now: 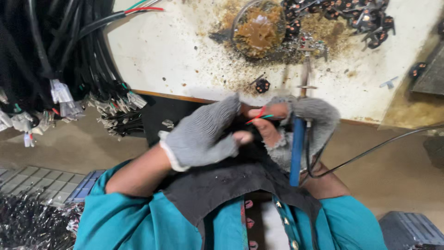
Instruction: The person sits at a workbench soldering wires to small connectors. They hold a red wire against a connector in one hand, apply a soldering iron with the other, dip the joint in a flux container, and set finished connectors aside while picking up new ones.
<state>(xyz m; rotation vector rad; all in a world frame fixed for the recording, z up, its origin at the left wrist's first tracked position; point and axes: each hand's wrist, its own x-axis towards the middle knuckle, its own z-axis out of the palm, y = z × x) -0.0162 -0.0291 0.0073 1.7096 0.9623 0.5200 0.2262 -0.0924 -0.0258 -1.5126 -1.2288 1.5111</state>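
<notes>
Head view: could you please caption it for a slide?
Gloved left hand and right hand pinch thin wires; blue-handled tool in right.

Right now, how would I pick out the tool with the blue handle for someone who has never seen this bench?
Start at the stained white bench top, then drop to the two grey fingerless gloves in front of it. The right hand grips a blue-handled soldering tool, held upright. It is the only blue stick there, with a black cord trailing right.
</notes>
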